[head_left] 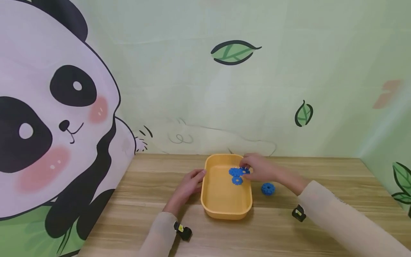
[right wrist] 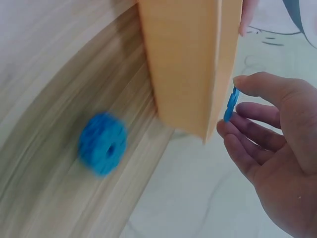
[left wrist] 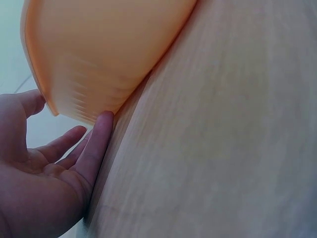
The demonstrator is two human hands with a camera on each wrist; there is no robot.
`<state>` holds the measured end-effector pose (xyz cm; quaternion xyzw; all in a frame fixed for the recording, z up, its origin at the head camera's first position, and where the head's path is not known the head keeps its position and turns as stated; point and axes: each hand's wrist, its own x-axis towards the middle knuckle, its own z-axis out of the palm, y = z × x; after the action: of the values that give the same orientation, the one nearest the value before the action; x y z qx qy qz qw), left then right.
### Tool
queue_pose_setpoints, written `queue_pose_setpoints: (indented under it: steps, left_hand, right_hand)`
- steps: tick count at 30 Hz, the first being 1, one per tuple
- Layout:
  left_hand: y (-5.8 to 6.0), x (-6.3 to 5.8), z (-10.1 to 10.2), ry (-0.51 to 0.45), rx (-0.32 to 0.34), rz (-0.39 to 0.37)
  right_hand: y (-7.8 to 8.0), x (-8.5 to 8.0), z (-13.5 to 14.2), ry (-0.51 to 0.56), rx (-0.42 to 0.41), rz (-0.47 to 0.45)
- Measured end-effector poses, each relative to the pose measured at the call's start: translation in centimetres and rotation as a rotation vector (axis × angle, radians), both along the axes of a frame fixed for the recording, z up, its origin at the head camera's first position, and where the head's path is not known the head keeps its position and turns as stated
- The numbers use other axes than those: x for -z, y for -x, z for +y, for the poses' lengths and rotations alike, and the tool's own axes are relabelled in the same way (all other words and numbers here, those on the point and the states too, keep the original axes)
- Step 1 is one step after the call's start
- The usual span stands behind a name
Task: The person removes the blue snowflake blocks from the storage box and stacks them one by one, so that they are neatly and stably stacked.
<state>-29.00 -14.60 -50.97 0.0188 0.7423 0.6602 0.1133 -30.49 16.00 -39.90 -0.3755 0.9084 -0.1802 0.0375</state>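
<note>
A yellow rectangular plastic tray (head_left: 224, 203) stands on the wooden table. My left hand (head_left: 189, 184) is at its left side, thumb tip touching the rim and the loosely bent fingers beside the outer wall; in the left wrist view, the hand (left wrist: 54, 163) has gaps between its fingers. Over the tray's far right corner, my right hand (head_left: 257, 167) pinches a thin blue notched disc (right wrist: 231, 104) between thumb and fingertips. Several blue notched discs (head_left: 237, 180) lie inside the tray, partly overlapping. A thicker blue bundle of discs (head_left: 268, 189) rests on the table right of the tray.
The wooden table (head_left: 154, 171) reaches back to a green wall cloth (head_left: 179, 71) printed with a panda (head_left: 64, 125) and leaves. Black wrist cameras (head_left: 183, 231) are strapped over both pale sleeves.
</note>
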Motion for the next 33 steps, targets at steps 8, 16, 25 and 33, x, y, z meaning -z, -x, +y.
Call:
queue_pose_setpoints:
  steps: [8, 16, 25, 33]
  left_hand:
    - [-0.1, -0.2, -0.6, -0.018, -0.025, -0.004]
    - [0.0, -0.2, -0.5, -0.011, -0.011, 0.000]
    - [-0.1, -0.4, -0.2, -0.005, -0.002, 0.013]
    - [-0.1, -0.2, -0.1, -0.003, 0.008, 0.020]
  right_hand:
    - [-0.4, 1.5, 5.3, 0.000, 0.012, 0.025]
    - [-1.4, 3.2, 7.7, -0.010, 0.039, 0.006]
    - [-2.2, 5.3, 8.3, 0.016, 0.026, 0.027]
    - [-2.6, 6.0, 8.3, -0.010, 0.045, 0.078]
